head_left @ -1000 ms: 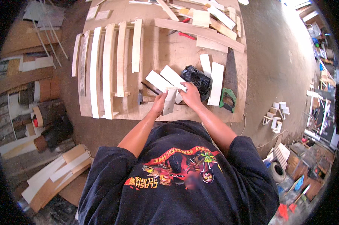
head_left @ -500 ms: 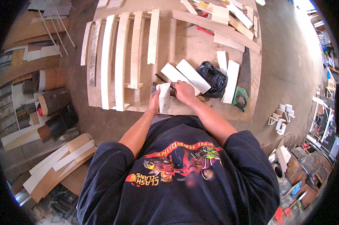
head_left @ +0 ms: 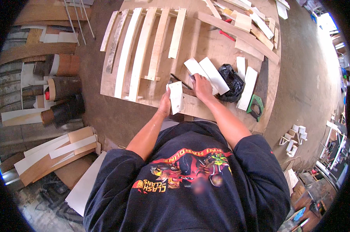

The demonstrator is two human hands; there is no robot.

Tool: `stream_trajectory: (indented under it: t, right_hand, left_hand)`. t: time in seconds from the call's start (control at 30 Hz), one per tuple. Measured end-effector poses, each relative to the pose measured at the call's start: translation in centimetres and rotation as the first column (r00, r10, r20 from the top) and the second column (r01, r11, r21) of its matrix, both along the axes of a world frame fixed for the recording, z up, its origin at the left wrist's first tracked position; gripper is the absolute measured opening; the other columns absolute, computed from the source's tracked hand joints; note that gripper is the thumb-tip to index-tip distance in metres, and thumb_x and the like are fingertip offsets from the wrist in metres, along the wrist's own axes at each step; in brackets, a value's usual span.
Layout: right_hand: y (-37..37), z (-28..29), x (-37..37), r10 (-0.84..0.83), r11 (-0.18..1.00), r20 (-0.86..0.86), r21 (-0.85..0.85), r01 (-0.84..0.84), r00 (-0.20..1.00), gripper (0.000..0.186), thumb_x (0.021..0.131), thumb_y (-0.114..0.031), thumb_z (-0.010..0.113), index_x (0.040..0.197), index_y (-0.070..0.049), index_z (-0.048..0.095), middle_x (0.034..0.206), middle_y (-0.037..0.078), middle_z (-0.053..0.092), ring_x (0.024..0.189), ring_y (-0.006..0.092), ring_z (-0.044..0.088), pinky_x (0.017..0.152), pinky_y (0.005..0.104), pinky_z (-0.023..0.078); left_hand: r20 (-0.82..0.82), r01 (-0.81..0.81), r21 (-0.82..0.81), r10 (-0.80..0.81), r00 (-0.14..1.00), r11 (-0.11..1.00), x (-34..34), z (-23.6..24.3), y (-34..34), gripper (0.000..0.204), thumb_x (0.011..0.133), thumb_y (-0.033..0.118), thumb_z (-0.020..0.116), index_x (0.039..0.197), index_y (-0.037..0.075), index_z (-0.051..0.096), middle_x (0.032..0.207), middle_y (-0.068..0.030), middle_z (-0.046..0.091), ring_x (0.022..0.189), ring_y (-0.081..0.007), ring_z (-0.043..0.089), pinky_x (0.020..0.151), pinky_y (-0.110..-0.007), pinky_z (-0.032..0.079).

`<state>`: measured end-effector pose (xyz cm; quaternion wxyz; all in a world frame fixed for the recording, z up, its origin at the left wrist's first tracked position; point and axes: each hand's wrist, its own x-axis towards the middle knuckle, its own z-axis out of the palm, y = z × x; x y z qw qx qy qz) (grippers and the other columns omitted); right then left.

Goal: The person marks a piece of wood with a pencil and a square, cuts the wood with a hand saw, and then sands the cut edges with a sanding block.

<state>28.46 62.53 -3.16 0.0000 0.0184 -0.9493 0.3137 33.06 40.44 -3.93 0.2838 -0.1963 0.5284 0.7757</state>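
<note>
A short white wooden piece [head_left: 177,98] stands tilted at the table's near edge. My left hand [head_left: 165,103] is closed around its left side. My right hand [head_left: 201,84] is a little to the right and farther off, its fingers curled over the lower end of a white board [head_left: 193,66]; a small dark bit shows at the fingertips, too small to name. Between the hands lies a dark, thin stick-like tool [head_left: 181,81] on the table. Beside the right hand are another white board [head_left: 214,75] and a crumpled black plastic bag [head_left: 231,83].
Wooden slats joined by crosspieces [head_left: 143,50] lie on the left of the plywood table [head_left: 206,110]. At the right is a handsaw with a green handle [head_left: 255,108]. Scrap wood [head_left: 244,33] and red-handled pliers [head_left: 226,35] lie at the far right. Board offcuts [head_left: 55,154] are stacked at left.
My right hand has moved away from the white wooden piece, to the right and farther off. The piece has turned in my left hand, showing a broader face. The whole view has shifted slightly.
</note>
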Motion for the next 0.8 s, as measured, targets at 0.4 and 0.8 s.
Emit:
stream_trajectory:
  t: [0.4, 0.8]
  right_hand:
    - [-5.5, 18.9, 9.0, -0.166, 0.934, -0.441, -0.358, -0.003, 0.882, 0.036, 0.096, -0.006, 0.062, 0.132, -0.011, 0.065, 0.114, 0.018, 0.071, 0.103, 0.0346, 0.07, 0.086, 0.0438, 0.057]
    - [-4.6, 22.2, 24.0, -0.666, 0.716, -0.502, -0.222, 0.661, 0.552, 0.036, 0.094, -0.01, 0.062, 0.13, -0.006, 0.066, 0.102, 0.022, 0.073, 0.084, 0.0395, 0.072, 0.073, 0.0483, 0.057]
  left_hand:
    - [-0.224, 0.212, -0.07, -0.223, 0.949, 0.975, -0.7, 9.7, 2.1, 0.077, 0.107, 0.064, 0.024, 0.15, 0.003, 0.045, 0.14, -0.012, 0.058, 0.125, -0.0244, 0.057, 0.107, -0.039, 0.045]
    - [-0.361, 0.691, 0.163, -0.609, 0.706, 0.704, 11.4, 18.9, 7.9, 0.082, 0.105, 0.069, 0.022, 0.155, 0.005, 0.038, 0.151, -0.0147, 0.05, 0.137, -0.028, 0.049, 0.117, -0.041, 0.037]
